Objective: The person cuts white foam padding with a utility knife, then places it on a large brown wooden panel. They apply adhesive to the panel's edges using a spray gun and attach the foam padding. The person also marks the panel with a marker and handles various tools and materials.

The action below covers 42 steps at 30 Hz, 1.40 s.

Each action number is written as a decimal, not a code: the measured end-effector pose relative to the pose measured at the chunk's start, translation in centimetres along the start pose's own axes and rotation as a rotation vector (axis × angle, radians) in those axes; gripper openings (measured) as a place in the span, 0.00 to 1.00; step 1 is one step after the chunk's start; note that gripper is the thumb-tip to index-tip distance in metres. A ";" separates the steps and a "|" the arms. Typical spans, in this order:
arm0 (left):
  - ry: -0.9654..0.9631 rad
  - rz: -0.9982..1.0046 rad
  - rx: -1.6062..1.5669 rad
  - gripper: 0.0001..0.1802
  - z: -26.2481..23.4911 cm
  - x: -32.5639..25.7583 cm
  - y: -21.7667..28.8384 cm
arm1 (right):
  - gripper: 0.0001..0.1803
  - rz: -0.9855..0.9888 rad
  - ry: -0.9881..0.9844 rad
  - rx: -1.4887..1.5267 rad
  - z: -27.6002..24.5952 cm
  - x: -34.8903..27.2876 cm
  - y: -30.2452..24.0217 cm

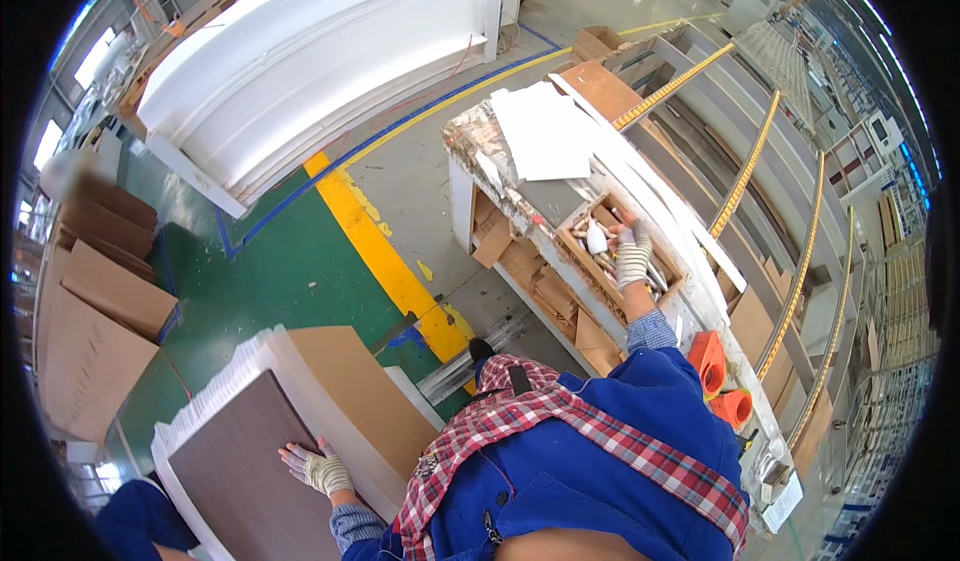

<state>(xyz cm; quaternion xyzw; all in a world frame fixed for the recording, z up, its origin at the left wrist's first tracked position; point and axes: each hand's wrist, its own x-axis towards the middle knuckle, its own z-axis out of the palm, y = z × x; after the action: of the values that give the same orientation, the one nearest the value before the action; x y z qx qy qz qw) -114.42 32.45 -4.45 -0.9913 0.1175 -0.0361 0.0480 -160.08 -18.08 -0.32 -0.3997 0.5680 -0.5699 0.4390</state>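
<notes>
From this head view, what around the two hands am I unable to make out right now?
- Right hand: it reaches into the wooden tray; its fingertips are hidden among small items too small to identify, so whether it grips anything is unclear.
- Left hand: flat on the dark brown panel; the panel's near end is cut off by the lower rim.
- Stack beneath the panel: sheet count too fine to tell.
- Lower workbench: hidden behind the blue jacket.
</notes>
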 end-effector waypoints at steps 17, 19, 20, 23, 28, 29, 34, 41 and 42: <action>-0.062 0.069 -0.058 0.31 0.2 19.4 10.8 | 0.14 0.228 -0.618 -0.035 33.6 4.2 0.9; -0.164 0.118 -0.088 0.27 0.0 20.7 11.1 | 0.14 0.228 -0.782 -0.023 39.8 2.5 1.6; -0.190 0.102 -0.132 0.24 0.0 20.9 11.2 | 0.13 0.200 -0.890 0.020 43.0 1.6 1.8; -0.085 0.127 -0.194 0.22 -0.1 21.0 11.2 | 0.12 0.051 -1.055 -0.068 53.3 -0.7 2.2; -0.012 0.213 -0.104 0.17 -0.6 22.2 11.8 | 0.15 -0.179 -1.354 -0.292 68.3 -1.6 0.3; -0.048 0.191 -0.118 0.17 -0.6 23.4 12.5 | 0.15 -0.213 -1.392 -0.328 71.5 -1.6 -0.1; -0.285 -0.012 -0.313 0.17 1.1 30.9 17.9 | 0.13 -0.225 -1.398 -0.213 84.4 -0.9 -1.8; -0.608 -0.382 -0.616 0.18 12.7 39.4 25.1 | 0.11 -0.448 -1.487 -0.354 104.0 1.8 -4.4; -0.648 -0.440 -0.652 0.18 14.8 39.7 26.2 | 0.11 -0.493 -1.506 -0.306 107.8 2.2 -5.3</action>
<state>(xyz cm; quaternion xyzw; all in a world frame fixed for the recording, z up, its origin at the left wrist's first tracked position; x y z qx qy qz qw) -80.74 -0.97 -19.46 -0.9162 -0.1099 0.3023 -0.2389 -58.11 -52.25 8.69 -0.8460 0.0868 -0.1438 0.5060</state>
